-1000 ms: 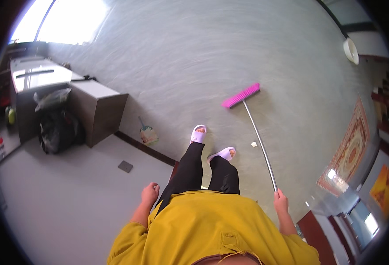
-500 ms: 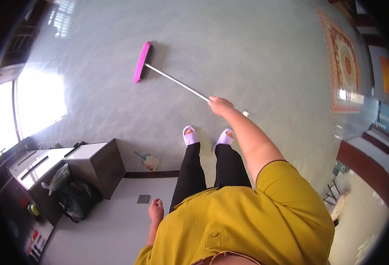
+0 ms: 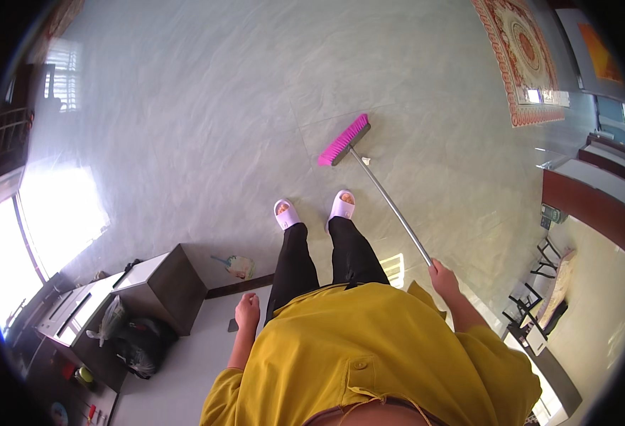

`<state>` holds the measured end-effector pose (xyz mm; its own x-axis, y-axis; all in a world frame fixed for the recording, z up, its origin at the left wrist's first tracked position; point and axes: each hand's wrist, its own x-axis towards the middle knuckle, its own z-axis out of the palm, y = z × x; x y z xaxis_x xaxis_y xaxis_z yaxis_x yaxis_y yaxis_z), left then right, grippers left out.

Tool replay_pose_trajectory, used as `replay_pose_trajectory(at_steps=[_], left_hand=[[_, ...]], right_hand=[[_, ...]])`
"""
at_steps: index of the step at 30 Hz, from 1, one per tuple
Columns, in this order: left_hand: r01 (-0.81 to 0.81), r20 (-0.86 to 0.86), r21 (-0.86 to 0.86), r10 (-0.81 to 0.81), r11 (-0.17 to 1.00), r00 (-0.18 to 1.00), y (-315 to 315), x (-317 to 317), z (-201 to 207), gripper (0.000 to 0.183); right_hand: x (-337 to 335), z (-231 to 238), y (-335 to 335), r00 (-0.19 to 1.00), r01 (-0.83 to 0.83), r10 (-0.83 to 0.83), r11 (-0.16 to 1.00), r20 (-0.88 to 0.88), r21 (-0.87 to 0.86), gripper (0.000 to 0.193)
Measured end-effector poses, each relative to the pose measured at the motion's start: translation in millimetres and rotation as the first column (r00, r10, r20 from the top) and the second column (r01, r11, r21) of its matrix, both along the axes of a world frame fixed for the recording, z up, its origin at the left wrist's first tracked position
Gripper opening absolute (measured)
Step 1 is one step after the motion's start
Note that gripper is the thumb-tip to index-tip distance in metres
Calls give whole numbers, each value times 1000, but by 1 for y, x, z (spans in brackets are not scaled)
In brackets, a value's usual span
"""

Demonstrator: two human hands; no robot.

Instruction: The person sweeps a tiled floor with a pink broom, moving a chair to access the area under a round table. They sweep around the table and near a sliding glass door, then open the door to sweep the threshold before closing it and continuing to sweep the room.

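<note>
My right hand [image 3: 443, 277] is closed around the end of a broom's grey metal handle, out to my right. The broom [image 3: 344, 140] has pink bristles on a dark head, which rests on the floor in front of my feet. Just behind the head, beside the handle, lies a small white scrap [image 3: 366, 161]. My left hand [image 3: 247, 311] hangs at my side, its fingers curled into a loose fist with nothing visible in it. Lilac slippers [image 3: 285, 214] are on my feet.
A dustpan-like item with a blue handle [image 3: 240, 267] lies on the floor by the cabinet [image 3: 172, 287]. Black bags [image 3: 142, 348] stand against that cabinet. A patterned rug [image 3: 524, 46] lies at the far right, with dark-legged stools [image 3: 525, 302] nearer on the right.
The broom head has swung right and nearer, beside the white scrap. My right hand has drawn back toward my right side. My left hand has risen slightly, still curled.
</note>
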<state>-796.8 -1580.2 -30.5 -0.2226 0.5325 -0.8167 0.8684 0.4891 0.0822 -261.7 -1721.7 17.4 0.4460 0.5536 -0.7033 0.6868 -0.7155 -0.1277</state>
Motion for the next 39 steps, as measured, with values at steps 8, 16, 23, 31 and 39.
replay_pose_trajectory(at_steps=[8,16,23,31,39], left_hand=[[58,-4,46,-57,997,998,33,44,15,26],[89,-40,137,-84,987,996,32,45,31,26],[-73,124,260,42,963,991,47,37,18,28],[-369,680,27,254,929,688,142,80,29,42],[-770,693,-477,720,422,-35,157,51,22,70]], right_hand=[[-28,-4,57,999,-4,3,1000,-40,-25,33],[12,-24,19,998,2,-5,999,-65,-50,29],[-14,59,54,993,-118,117,992,30,34,33],[-158,-26,240,694,-261,559,783,-454,564,62],[-322,44,339,292,-623,577,720,-763,306,48]])
